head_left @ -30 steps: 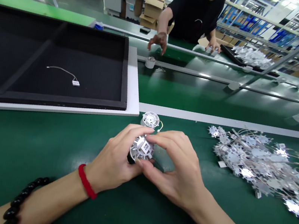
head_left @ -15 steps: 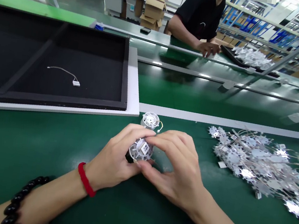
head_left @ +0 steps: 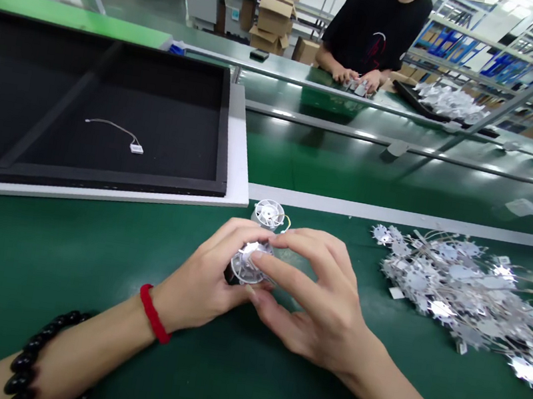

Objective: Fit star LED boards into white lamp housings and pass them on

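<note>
My left hand (head_left: 212,268) is wrapped round the side of a small round white part (head_left: 248,269) with spokes and a rim. Shiny silver metal shows on its top, and something dark lies under its left side. With my right hand (head_left: 319,295) I hold the same part from the right: the forefinger presses on its top, the thumb sits at the near rim. The fingers hide much of it. Just beyond my hands stands a similar white spoked round part (head_left: 268,213) with a short, pale wire at its right.
On the right lies a heap of silver star-shaped plates with wires (head_left: 454,290). A black tray (head_left: 174,111) at the left holds a wired white piece (head_left: 136,148). Across the green bench (head_left: 142,375), a person in black (head_left: 374,28) handles small pieces beside a tray of white parts (head_left: 448,101).
My right forefinger has moved onto the top of the round part, where a square white patterned piece showed before. The person opposite has shifted right and brought both hands together.
</note>
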